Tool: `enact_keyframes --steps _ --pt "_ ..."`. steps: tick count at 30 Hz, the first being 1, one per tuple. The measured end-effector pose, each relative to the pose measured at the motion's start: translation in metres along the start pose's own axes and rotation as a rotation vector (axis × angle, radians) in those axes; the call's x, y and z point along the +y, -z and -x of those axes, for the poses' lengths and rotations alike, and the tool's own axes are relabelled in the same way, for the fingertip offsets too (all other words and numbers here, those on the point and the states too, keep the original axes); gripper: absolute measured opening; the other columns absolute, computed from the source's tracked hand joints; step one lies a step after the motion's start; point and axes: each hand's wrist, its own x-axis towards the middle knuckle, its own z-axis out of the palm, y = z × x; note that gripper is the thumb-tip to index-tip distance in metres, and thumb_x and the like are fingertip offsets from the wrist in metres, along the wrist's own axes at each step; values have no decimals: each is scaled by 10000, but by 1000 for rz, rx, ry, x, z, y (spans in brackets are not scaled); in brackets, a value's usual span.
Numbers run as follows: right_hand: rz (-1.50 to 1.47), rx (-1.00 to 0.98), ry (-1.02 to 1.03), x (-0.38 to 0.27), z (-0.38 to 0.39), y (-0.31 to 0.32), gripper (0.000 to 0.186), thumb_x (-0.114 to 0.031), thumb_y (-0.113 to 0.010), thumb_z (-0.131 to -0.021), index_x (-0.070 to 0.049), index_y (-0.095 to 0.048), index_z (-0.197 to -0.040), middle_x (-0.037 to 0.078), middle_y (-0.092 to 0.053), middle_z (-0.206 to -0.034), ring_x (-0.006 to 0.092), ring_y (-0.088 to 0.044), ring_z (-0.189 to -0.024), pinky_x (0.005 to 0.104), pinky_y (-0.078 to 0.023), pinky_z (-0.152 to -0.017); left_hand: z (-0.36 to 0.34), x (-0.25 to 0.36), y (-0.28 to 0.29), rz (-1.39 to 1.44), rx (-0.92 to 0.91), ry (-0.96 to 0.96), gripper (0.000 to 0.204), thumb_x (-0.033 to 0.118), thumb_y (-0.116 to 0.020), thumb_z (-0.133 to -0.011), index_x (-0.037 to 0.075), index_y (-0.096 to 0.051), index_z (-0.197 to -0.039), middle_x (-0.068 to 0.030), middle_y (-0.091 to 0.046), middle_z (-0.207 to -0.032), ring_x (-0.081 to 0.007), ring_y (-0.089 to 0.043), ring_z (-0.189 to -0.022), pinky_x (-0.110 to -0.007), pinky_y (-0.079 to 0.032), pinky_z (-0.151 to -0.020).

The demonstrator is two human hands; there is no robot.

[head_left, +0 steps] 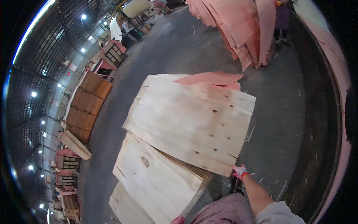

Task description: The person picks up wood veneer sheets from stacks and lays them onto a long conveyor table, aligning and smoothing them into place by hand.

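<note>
My right hand (pixel 240 170), in a white and pink glove, grips the lower right corner of a large pale veneer sheet (pixel 186 115) with dark knots. The sheet lies over a stack of veneer, beside another pale sheet (pixel 156 175) with one large knot. A pink sheet (pixel 205 77) shows under the far edge. My left hand (pixel 177 220), in a pink glove, is at the bottom edge near the lower sheets, mostly out of frame, its fingers hidden.
A person (pixel 281 26) stands by hanging pink sheets (pixel 238 22) at the top. Another person (pixel 128 28) works farther back. Brown veneer stacks (pixel 84 104) and carts (pixel 67 164) line the left. Wood scraps litter the dark floor (pixel 276 112). A pale pink edge (pixel 335 56) curves along the right.
</note>
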Motion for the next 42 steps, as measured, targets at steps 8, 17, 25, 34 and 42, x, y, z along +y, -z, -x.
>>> enact_keyframes --steps 8,17,25,34,42 --pt "-215 -120 -98 6 -46 -13 889 -330 -766 -726 -56 -188 -1343 187 -567 -1069 234 -602 -514 348 -484 -422 20 86 -88 -43 164 8 555 433 -492 -933 68 -423 -1346 -96 -488 -1307 -233 -476 -1175 -380 -414 -958" --pt "-198 -242 27 -18 58 -23 290 -251 -739 -782 -22 -635 -927 63 -637 -722 168 -552 -456 328 -474 -393 -98 156 -77 -329 49 -252 449 321 -538 -924 56 -479 -1281 -96 -609 -1159 -207 -583 -1009 -303 -475 -809" --pt "31 -61 230 11 219 -31 326 -248 -760 -766 21 -646 -911 53 -630 -709 139 -566 -501 274 -464 -394 -139 296 -81 256 40 -411 464 406 -525 -905 90 -479 -1241 -7 -556 -1194 -196 -549 -1053 -347 -439 -888" --pt "-33 120 472 -31 386 7 366 -186 -672 -828 -17 -615 -1147 -7 -643 -845 40 -520 -623 213 -432 -525 -149 385 -59 262 -463 -395 464 502 -445 -909 93 -572 -1087 -71 -641 -997 -237 -611 -899 -364 -508 -723" --pt "-284 173 658 -15 392 4 415 -208 -725 -788 -3 -607 -1130 -44 -568 -740 19 -478 -580 190 -394 -481 -129 406 -74 145 -292 -377 468 505 -430 -909 93 -582 -1070 -81 -622 -986 -248 -608 -884 -375 -516 -700"
